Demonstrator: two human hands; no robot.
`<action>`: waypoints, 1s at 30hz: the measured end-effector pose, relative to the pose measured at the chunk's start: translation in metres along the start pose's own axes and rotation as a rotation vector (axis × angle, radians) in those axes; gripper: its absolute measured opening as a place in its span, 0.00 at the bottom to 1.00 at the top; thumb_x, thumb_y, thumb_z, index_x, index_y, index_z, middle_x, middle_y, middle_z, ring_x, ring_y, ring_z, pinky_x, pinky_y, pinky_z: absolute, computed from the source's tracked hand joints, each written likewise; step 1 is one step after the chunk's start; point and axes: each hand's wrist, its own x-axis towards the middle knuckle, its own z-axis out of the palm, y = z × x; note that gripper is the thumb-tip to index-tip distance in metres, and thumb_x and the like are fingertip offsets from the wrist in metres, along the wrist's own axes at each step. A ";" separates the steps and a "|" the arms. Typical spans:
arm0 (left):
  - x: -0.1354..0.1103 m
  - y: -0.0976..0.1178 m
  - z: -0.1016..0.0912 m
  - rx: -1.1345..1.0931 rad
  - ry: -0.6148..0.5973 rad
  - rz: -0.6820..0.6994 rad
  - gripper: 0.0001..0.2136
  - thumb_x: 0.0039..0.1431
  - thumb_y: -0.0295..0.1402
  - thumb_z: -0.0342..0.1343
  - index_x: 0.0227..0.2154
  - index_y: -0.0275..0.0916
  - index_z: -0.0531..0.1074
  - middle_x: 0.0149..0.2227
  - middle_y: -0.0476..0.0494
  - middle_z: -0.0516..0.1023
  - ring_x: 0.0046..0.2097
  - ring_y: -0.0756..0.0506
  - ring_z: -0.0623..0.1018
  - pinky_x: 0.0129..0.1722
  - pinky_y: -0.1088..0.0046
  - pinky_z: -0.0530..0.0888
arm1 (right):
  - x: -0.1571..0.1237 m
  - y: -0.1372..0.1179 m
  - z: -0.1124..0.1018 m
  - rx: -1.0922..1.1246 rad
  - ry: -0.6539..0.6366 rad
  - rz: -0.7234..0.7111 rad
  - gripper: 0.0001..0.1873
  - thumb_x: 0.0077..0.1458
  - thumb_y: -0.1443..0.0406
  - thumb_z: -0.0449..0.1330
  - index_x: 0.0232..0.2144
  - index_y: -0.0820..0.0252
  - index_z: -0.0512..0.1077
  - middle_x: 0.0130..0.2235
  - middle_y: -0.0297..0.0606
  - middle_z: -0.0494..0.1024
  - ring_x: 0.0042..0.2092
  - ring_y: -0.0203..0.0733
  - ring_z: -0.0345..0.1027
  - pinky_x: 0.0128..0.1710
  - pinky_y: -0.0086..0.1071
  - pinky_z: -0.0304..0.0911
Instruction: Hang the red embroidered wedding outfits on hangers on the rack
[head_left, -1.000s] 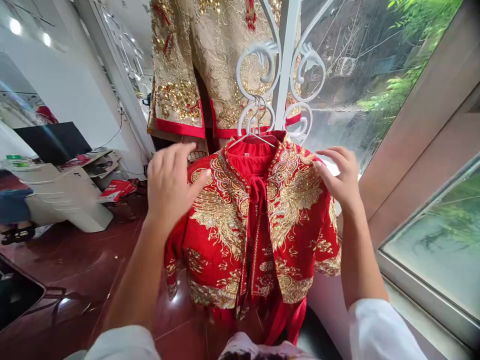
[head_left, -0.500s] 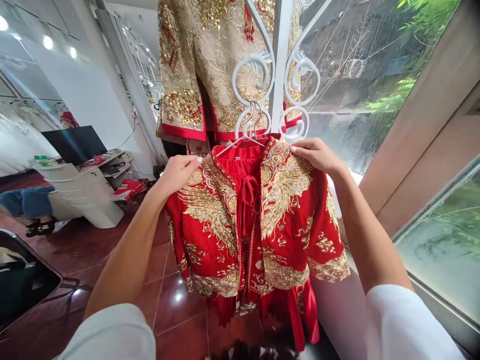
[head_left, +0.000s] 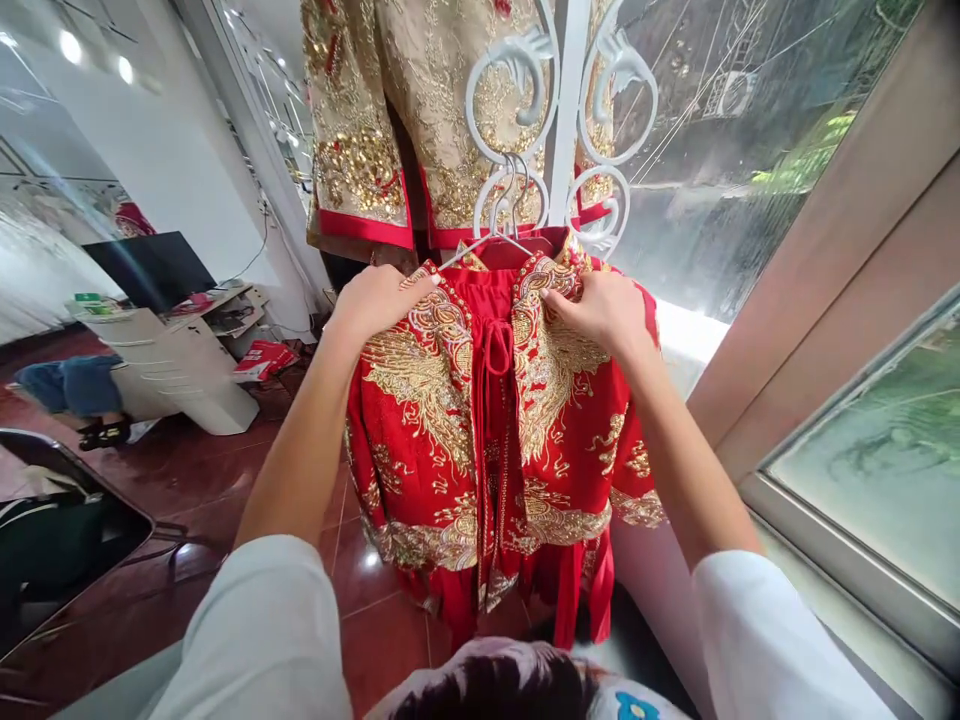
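Observation:
A red jacket (head_left: 450, 430) with heavy gold embroidery hangs on a wire hanger (head_left: 501, 232) from a white scrolled metal stand (head_left: 562, 120). My left hand (head_left: 375, 300) is closed on the jacket's left collar edge. My right hand (head_left: 600, 312) pinches the right collar edge near the neck. Both arms reach forward in white sleeves. A red drawstring runs down the jacket's open front between my hands.
A gold embroidered garment (head_left: 375, 130) with red trim hangs higher on the stand. A large window (head_left: 750, 130) is on the right. A white desk (head_left: 180, 370) with a dark monitor (head_left: 150, 268) stands at the left on a red tiled floor. A dark chair (head_left: 60, 530) is near left.
Both hands went from open near the jacket's shoulders to gripping its collar edges. My right hand slid inward toward the neck opening. The view shifted slightly closer.

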 end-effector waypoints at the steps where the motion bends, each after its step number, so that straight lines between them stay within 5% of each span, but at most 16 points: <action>1: -0.005 0.007 0.005 -0.002 0.104 0.001 0.22 0.56 0.52 0.47 0.23 0.36 0.69 0.24 0.39 0.69 0.36 0.39 0.73 0.40 0.59 0.69 | -0.011 -0.007 0.006 -0.010 0.094 0.011 0.27 0.51 0.45 0.54 0.30 0.65 0.69 0.28 0.45 0.68 0.36 0.49 0.63 0.39 0.46 0.61; 4: -0.042 0.030 0.036 -0.057 0.451 0.078 0.20 0.60 0.45 0.47 0.47 0.35 0.69 0.49 0.31 0.71 0.57 0.34 0.64 0.57 0.50 0.58 | -0.058 -0.026 0.026 0.001 0.330 -0.001 0.31 0.56 0.47 0.49 0.52 0.64 0.62 0.50 0.55 0.66 0.55 0.58 0.56 0.51 0.55 0.54; 7: -0.097 0.045 0.083 -0.077 0.569 0.066 0.31 0.54 0.47 0.54 0.57 0.33 0.59 0.61 0.27 0.57 0.63 0.31 0.54 0.61 0.47 0.50 | -0.111 -0.040 0.052 -0.018 0.419 -0.006 0.39 0.55 0.47 0.51 0.61 0.61 0.49 0.62 0.57 0.51 0.63 0.61 0.44 0.55 0.58 0.48; 10: -0.139 0.036 0.118 -0.090 0.563 -0.029 0.23 0.56 0.41 0.54 0.50 0.30 0.65 0.54 0.24 0.65 0.56 0.31 0.64 0.55 0.49 0.60 | -0.149 -0.041 0.070 -0.027 0.385 -0.004 0.30 0.55 0.54 0.53 0.55 0.64 0.57 0.55 0.59 0.62 0.55 0.59 0.58 0.48 0.51 0.57; 12: -0.152 0.024 0.121 -0.096 0.478 -0.058 0.12 0.59 0.37 0.50 0.38 0.33 0.70 0.39 0.31 0.74 0.43 0.37 0.73 0.44 0.60 0.68 | -0.162 -0.037 0.067 0.039 0.283 -0.017 0.12 0.57 0.60 0.51 0.40 0.63 0.66 0.37 0.47 0.73 0.37 0.46 0.67 0.36 0.37 0.60; 15: -0.157 0.016 0.103 -0.119 0.266 0.075 0.13 0.63 0.35 0.44 0.24 0.38 0.67 0.21 0.45 0.71 0.25 0.46 0.71 0.28 0.71 0.64 | -0.172 -0.042 0.042 0.214 0.063 -0.101 0.15 0.61 0.63 0.48 0.22 0.58 0.57 0.18 0.30 0.59 0.20 0.33 0.52 0.23 0.29 0.47; 19: -0.142 0.039 0.082 -0.140 0.129 0.270 0.15 0.65 0.34 0.41 0.26 0.38 0.68 0.22 0.44 0.73 0.25 0.47 0.72 0.26 0.72 0.61 | -0.176 -0.068 0.020 0.463 0.007 -0.146 0.20 0.62 0.63 0.48 0.19 0.59 0.49 0.18 0.28 0.52 0.19 0.29 0.46 0.22 0.27 0.43; 25: -0.103 0.054 0.117 -0.152 -0.111 0.237 0.08 0.60 0.26 0.45 0.35 0.38 0.70 0.32 0.40 0.78 0.32 0.42 0.77 0.28 0.71 0.64 | -0.156 -0.060 0.082 0.647 -0.068 -0.050 0.20 0.59 0.57 0.49 0.19 0.59 0.52 0.17 0.28 0.55 0.21 0.31 0.49 0.24 0.27 0.45; 30: -0.111 0.042 0.145 -0.250 -0.066 0.102 0.08 0.63 0.31 0.44 0.40 0.38 0.67 0.38 0.37 0.76 0.40 0.42 0.76 0.38 0.68 0.69 | -0.160 -0.042 0.111 0.648 -0.118 -0.009 0.17 0.60 0.54 0.49 0.25 0.59 0.60 0.25 0.33 0.65 0.28 0.35 0.57 0.31 0.29 0.52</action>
